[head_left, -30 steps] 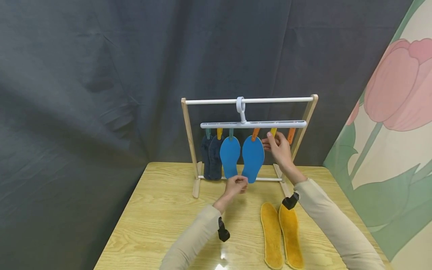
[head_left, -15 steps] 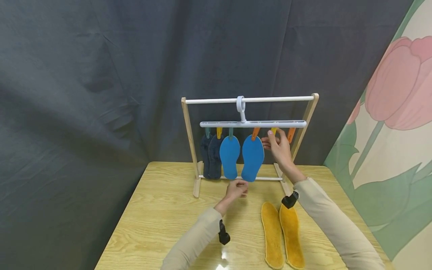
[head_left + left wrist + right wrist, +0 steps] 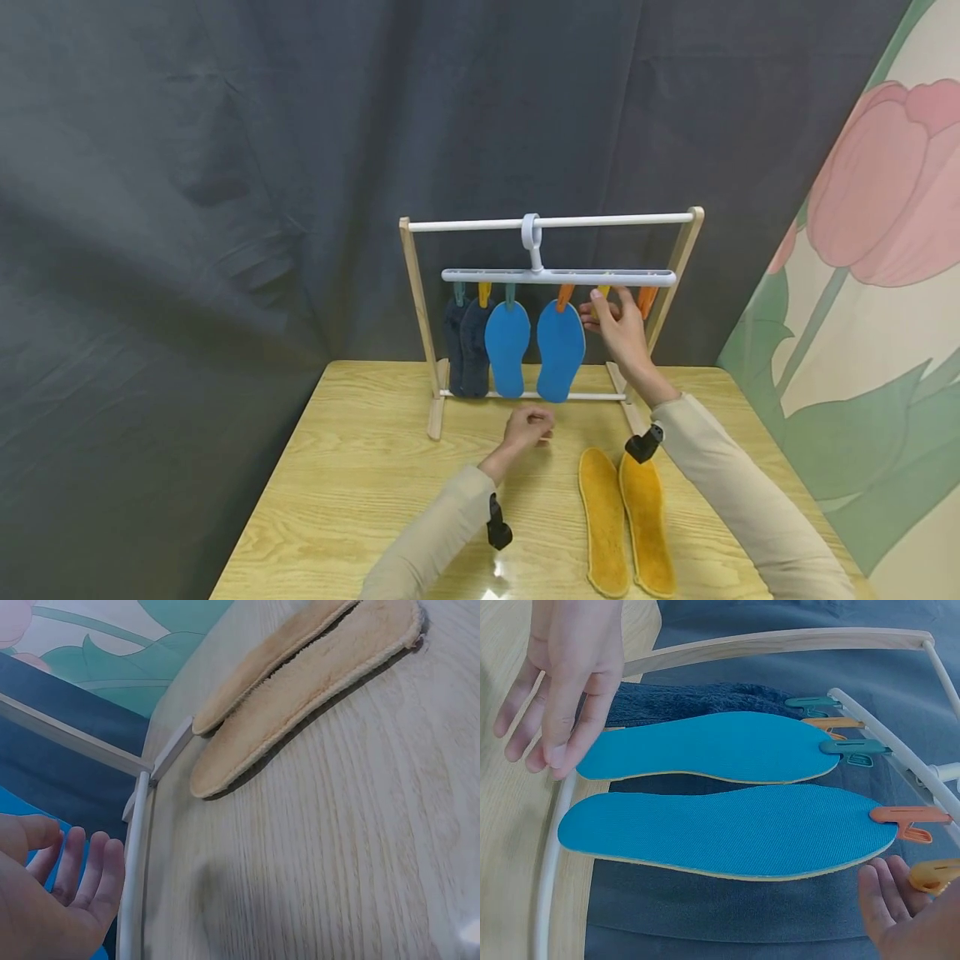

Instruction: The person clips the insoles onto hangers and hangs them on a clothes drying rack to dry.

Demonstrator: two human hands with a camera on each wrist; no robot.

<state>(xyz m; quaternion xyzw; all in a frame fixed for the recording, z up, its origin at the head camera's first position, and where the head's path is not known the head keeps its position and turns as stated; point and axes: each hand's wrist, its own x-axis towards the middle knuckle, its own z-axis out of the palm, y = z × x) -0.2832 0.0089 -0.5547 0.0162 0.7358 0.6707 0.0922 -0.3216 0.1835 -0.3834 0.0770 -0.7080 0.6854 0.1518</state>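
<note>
Two blue insoles (image 3: 507, 348) (image 3: 735, 832) hang by their upper ends from a teal clothespin (image 3: 855, 747) and an orange clothespin (image 3: 911, 815). My right hand (image 3: 622, 329) is up under the hanger bar, its thumb and a finger pinching a yellow clothespin (image 3: 602, 293); the other fingers (image 3: 885, 892) extend past it. Below the blue insoles, my left hand (image 3: 527, 427) is loosely curled and holds nothing. Two mustard fleecy insoles (image 3: 602, 521) (image 3: 300, 705) lie side by side on the table at the front right.
A white hanger (image 3: 558, 277) hooks over the top rod of a wooden rack (image 3: 415, 292). Two dark fuzzy insoles (image 3: 475, 350) hang at its left end. Right of my right hand is another orange clothespin (image 3: 647, 300). The wood-grain table (image 3: 337, 492) lies beneath.
My left hand has let go of the right blue insole's lower end and dropped slightly toward the table. My right hand stays at the yellow clothespin, which now tilts a little.
</note>
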